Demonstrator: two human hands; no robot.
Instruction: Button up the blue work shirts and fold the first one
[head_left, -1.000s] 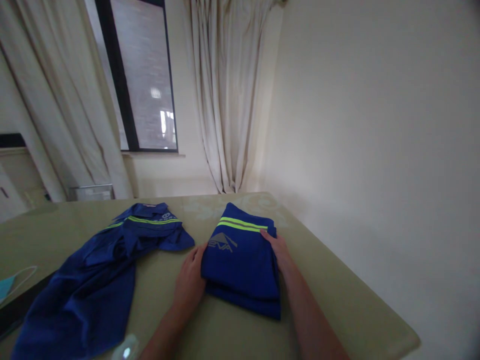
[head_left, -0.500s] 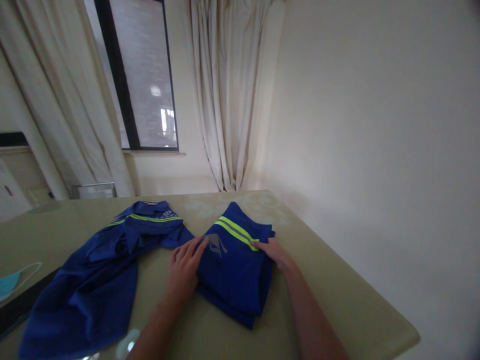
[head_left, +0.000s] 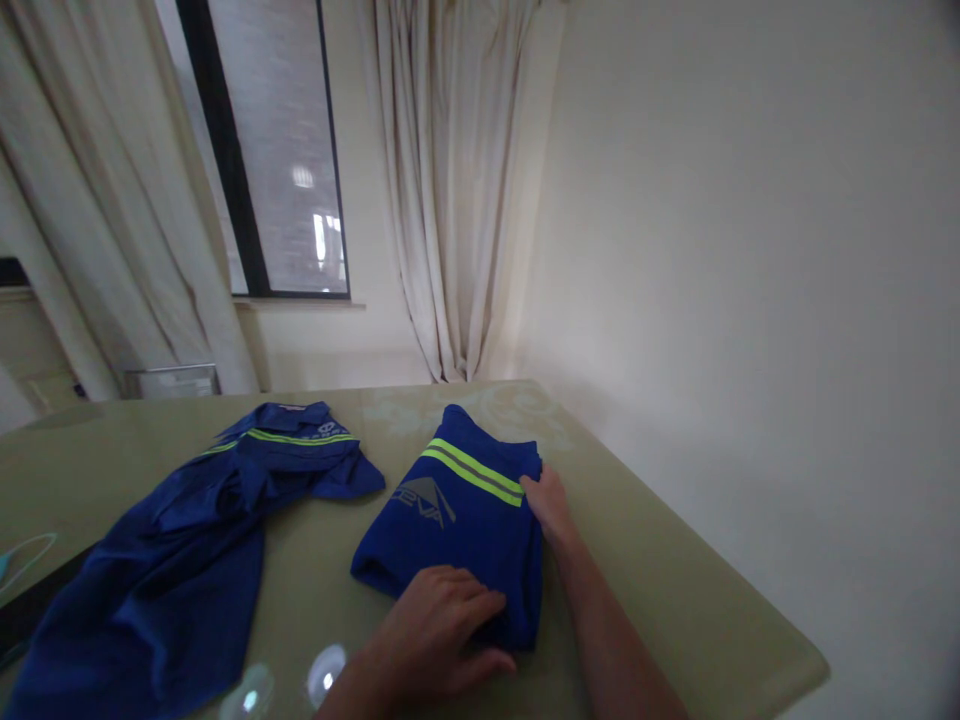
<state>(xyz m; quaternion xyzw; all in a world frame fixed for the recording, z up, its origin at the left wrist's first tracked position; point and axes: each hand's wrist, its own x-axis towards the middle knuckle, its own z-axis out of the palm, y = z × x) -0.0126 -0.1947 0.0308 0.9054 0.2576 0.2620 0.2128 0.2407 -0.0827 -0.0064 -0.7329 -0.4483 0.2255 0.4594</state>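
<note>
A folded blue work jacket lies on the table, with a yellow-green and grey stripe and a grey printed logo facing up. My right hand grips its right edge beside the stripe, thumb on top and the other fingers hidden behind the fabric. Over the near edge rests my left hand, its fingers lying on the cloth and its thumb held apart below them. Left of the folded jacket, a second blue garment with the same kind of stripe is spread out loosely; neither hand touches it.
The greenish table has its right edge near the pale wall. A dark flat object and part of a face mask lie at the far left. Behind the table are curtains and a window.
My left hand has moved from the jacket's left side to its near edge. The jacket's left part now lies spread further left, showing more of the logo. My right hand stays at the right edge.
</note>
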